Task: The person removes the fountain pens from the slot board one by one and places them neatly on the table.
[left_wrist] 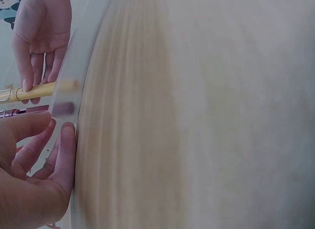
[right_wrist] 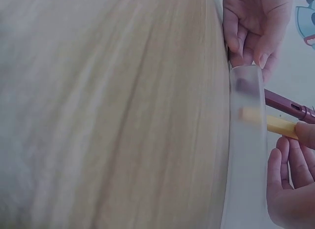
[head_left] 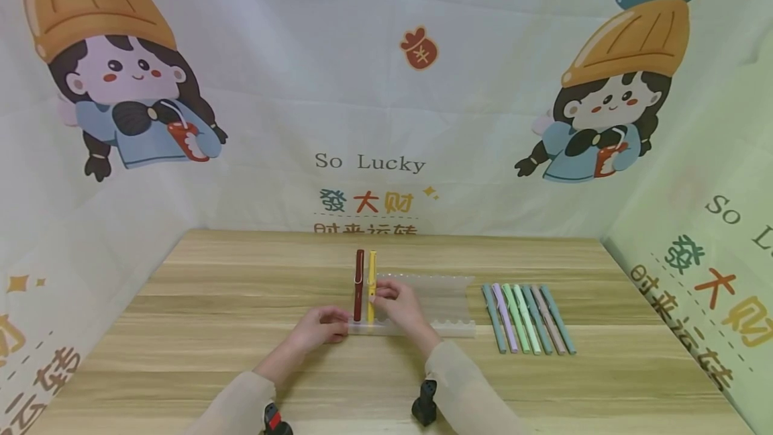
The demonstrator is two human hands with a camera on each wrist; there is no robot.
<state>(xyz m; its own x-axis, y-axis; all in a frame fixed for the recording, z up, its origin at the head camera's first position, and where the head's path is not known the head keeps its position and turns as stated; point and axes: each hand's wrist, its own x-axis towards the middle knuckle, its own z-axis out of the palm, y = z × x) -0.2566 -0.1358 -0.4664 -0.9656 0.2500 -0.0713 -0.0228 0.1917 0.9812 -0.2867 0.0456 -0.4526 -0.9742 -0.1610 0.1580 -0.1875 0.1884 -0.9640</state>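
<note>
In the head view, a translucent pen holder [head_left: 429, 330] with a scalloped edge lies on the table. At its left end, a dark red pen [head_left: 359, 301] rests lengthwise in the holder, clip side up. A yellow pen [head_left: 372, 264] lies just right of it, its lower end behind the frosted front strip. My right hand [head_left: 403, 304] pinches the yellow pen between thumb and fingers near its middle. With its thumb and fingertips, my left hand [left_wrist: 34, 165] grips the holder's left end, beside the dark red pen.
Several pens in teal, purple, green, pale mint and brownish pink, among them a purple pen [head_left: 506, 321], lie side by side right of the holder. The wooden table [head_left: 241, 274] meets a printed cloth backdrop [head_left: 483, 186] at the back and sides.
</note>
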